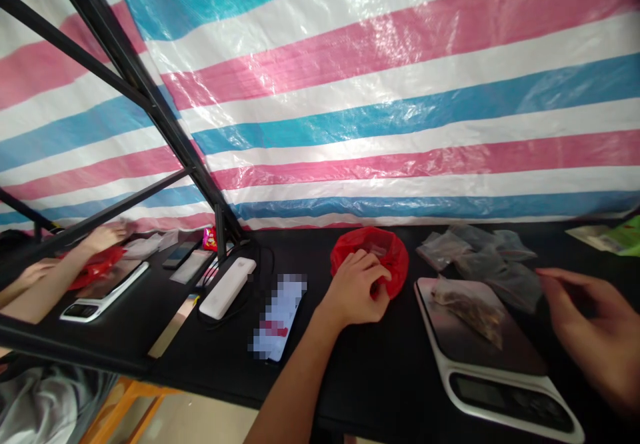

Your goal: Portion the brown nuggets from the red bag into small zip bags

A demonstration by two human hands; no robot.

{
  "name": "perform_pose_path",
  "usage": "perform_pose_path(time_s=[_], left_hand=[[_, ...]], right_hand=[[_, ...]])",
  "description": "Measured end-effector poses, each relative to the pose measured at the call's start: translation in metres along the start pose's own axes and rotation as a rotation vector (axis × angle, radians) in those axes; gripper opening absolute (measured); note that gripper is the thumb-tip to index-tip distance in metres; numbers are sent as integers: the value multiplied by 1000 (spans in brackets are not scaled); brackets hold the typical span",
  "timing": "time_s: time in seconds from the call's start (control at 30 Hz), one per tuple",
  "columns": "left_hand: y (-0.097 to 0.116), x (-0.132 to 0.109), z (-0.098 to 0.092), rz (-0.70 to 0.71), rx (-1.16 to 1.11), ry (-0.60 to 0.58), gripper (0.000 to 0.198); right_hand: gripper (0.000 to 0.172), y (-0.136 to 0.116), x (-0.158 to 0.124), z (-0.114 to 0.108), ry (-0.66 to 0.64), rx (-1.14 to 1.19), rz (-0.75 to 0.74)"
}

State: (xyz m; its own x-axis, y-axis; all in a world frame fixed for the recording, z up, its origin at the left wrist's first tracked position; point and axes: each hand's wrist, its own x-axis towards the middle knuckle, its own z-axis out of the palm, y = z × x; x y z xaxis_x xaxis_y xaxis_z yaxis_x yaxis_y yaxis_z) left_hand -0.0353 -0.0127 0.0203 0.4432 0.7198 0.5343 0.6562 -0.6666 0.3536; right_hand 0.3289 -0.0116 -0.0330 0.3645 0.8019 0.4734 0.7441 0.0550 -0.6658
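My left hand (361,287) is at a red plastic bag (397,257) with its rim spread open. Its fingers curl over the near side and reach into the bag, and their tips are partly hidden. A small clear bag of brown dried pieces (473,311) lies on the steel plate of a white digital scale (445,377). To the right of the scale, my right hand (595,337) is blurred, with its fingers stretched out. Its fingertips are close to several clear plastic bags (505,271) behind the scale; contact cannot be made out.
Left of my arm lie a phone (280,321) and a white power bank (227,289) with black cables. Beyond a black metal frame (170,131), another person's arms (75,271) work near a second scale (105,297). A green packet (620,237) lies far right.
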Motion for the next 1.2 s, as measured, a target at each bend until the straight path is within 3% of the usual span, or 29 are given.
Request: perform_pose_path(time_s=[0.13, 0.53, 0.73, 0.83, 1.0, 1.07, 1.13, 1.2], left_hand=[[-2, 0, 2, -27, 22, -66, 16], [-4, -2, 6, -6, 6, -47, 12], [-7, 0, 1, -38, 37, 30, 18], [-11, 1, -6, -67, 83, 62, 21], [-11, 0, -6, -61, 69, 86, 20], [-7, 0, -1, -34, 38, 92, 20], [-2, 1, 3, -16, 21, 83, 18], [3, 1, 6, -34, 21, 68, 13]], right_hand=[[34, -7, -1, -5, 30, 40, 142], [31, -44, -5, -13, -30, 77, 115], [35, -42, -5, -11, -43, 88, 61], [33, -37, -4, -5, -160, 147, -91], [39, -50, 3, 12, -489, 101, -453], [33, -62, 8, 18, -597, 45, -474], [29, -75, 13, 24, -676, 83, -403], [33, -88, 17, 31, -669, 226, -321]])
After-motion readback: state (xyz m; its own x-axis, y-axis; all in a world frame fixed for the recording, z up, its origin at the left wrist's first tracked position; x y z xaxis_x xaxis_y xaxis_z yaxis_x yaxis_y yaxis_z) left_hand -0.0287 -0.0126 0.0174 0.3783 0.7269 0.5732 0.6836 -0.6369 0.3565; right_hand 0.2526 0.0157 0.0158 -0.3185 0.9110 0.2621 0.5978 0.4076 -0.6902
